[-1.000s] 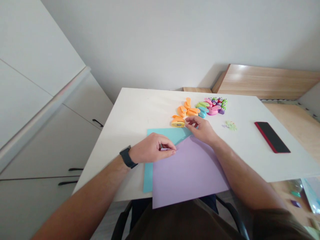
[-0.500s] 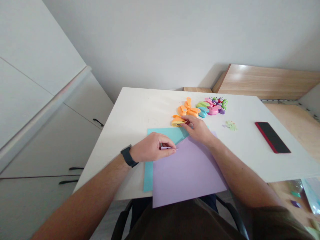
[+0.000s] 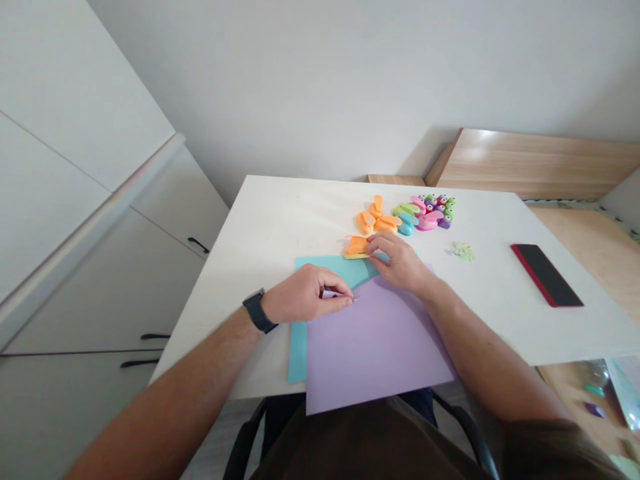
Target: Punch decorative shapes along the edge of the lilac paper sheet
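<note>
My left hand (image 3: 320,293) pinches the far left edge of a purple sheet of paper (image 3: 375,353), which bends up between thumb and fingers. The sheet hangs over the table's front edge. Beneath it lies a light blue sheet (image 3: 299,353), showing along the left and top. My right hand (image 3: 395,259) grips an orange paper punch (image 3: 356,247) with a yellow base, just beyond the blue sheet's far edge; the fingers hide the punch's right end. Several more orange punches (image 3: 387,224) stand right behind it.
Green (image 3: 406,209), blue (image 3: 407,223) and pink punches (image 3: 429,220) sit farther right, beside a cluster of small googly-eyed punches (image 3: 440,207). Pale green paper bits (image 3: 463,251) lie in a small heap. A black and red flat case (image 3: 546,275) rests at the table's right.
My right hand has tilted the orange punch, so its orange top now faces me more and its yellow base shows less. My left hand has stayed on the purple sheet.
</note>
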Action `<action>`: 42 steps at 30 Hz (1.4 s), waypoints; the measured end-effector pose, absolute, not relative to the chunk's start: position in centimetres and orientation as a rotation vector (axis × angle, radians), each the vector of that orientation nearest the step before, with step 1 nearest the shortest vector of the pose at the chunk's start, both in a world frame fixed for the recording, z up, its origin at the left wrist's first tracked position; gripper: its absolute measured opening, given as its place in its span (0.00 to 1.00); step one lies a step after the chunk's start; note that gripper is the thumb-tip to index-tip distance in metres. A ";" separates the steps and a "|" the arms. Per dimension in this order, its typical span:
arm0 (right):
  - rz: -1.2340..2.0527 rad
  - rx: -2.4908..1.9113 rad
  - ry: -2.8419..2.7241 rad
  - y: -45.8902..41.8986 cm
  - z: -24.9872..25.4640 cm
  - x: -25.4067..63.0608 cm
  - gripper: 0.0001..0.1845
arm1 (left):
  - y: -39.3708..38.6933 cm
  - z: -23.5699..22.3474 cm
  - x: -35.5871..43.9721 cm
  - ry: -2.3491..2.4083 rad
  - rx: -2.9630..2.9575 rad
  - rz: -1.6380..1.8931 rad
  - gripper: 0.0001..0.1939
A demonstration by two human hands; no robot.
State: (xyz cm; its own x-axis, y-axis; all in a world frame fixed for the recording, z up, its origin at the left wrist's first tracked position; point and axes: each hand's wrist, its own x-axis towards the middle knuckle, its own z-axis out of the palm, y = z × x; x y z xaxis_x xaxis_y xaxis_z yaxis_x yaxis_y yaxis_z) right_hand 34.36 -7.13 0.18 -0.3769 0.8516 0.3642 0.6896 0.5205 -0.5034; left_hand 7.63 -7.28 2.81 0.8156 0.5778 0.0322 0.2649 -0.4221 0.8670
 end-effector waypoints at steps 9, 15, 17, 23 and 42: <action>0.379 -1.264 -2.153 -7.8 0.8 34.5 0.16 | -7.3 3.0 7.7 0.619 2.045 0.385 0.11; 0.476 -1.284 -2.149 -7.2 0.3 33.7 0.14 | -7.2 2.7 7.7 0.613 2.058 0.398 0.10; 0.488 -1.299 -2.110 -7.1 0.2 33.8 0.14 | -7.2 2.7 7.7 0.608 2.066 0.397 0.10; 0.481 -1.384 -1.808 -6.8 0.2 34.8 0.15 | -7.3 2.6 7.5 0.612 2.071 0.402 0.09; 0.565 -1.477 -1.679 -7.2 0.6 35.1 0.13 | -7.3 2.6 7.7 0.603 2.083 0.408 0.09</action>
State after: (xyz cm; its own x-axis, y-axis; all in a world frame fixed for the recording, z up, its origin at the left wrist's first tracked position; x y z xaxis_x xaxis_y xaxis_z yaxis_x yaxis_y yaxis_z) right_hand 35.11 -7.21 0.57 0.0142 0.9607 0.2773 0.5973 0.2143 -0.7729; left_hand 7.65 -7.26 2.62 0.8266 0.5598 0.0580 0.2625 -0.4746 0.8401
